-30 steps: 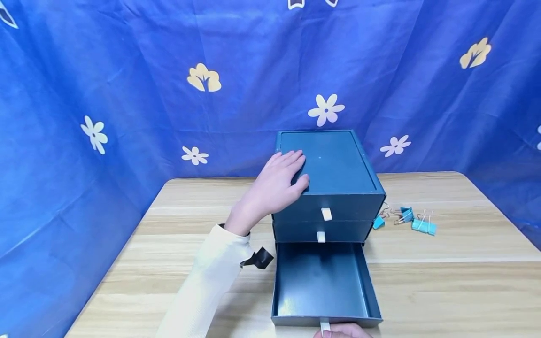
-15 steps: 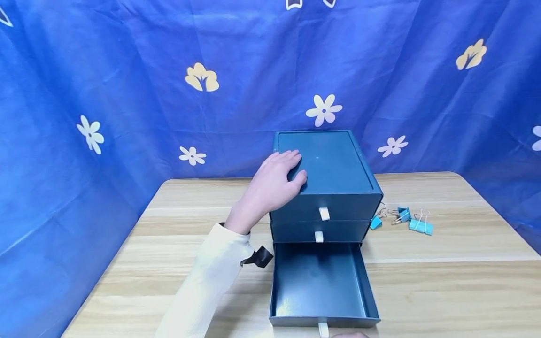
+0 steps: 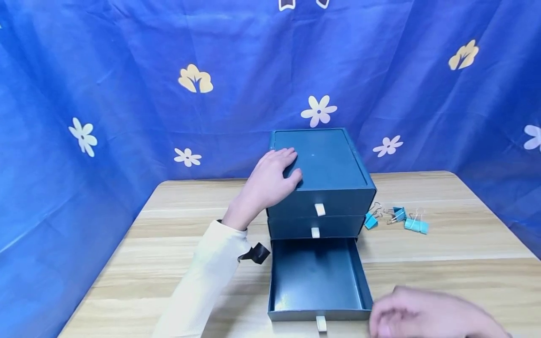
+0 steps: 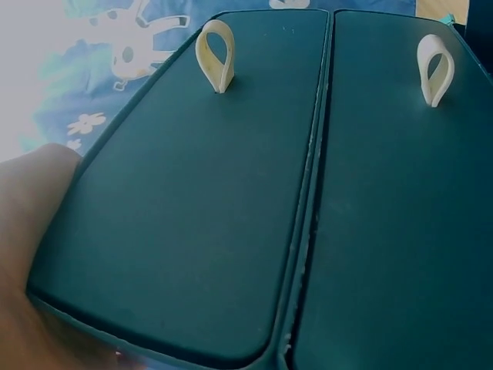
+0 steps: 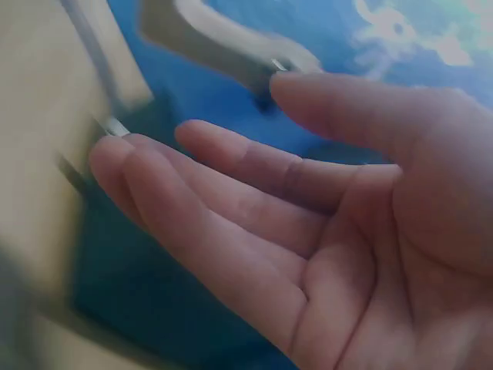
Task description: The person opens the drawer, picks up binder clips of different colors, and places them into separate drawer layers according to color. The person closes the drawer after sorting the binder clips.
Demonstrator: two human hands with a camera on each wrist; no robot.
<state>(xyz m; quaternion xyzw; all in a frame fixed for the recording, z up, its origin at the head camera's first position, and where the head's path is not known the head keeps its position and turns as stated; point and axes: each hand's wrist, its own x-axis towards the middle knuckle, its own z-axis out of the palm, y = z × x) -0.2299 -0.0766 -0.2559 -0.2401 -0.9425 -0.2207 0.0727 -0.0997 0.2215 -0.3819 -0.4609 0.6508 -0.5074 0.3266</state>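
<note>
A dark teal desktop drawer unit (image 3: 329, 162) stands on the table with its bottom drawer (image 3: 317, 277) pulled out toward me, showing a bare floor inside. My left hand (image 3: 272, 180) rests on the unit's top left edge, fingers extended over the lid. The left wrist view looks onto the two upper drawer fronts (image 4: 185, 193), both pushed in, with cream loop pulls (image 4: 217, 58). Beside the open drawer's front right corner is my right hand (image 3: 427, 314), blurred. In the right wrist view its fingers (image 5: 223, 254) are loosely bent around nothing.
Several turquoise binder clips (image 3: 416, 226) lie on the wooden table (image 3: 190, 263) just right of the drawer unit. A blue floral curtain (image 3: 236, 108) hangs behind the table's back edge.
My right hand has let go of the bottom drawer's pull tab and moved right and up into view. The left hand and drawer keep their places; the whole view shifts slightly.
</note>
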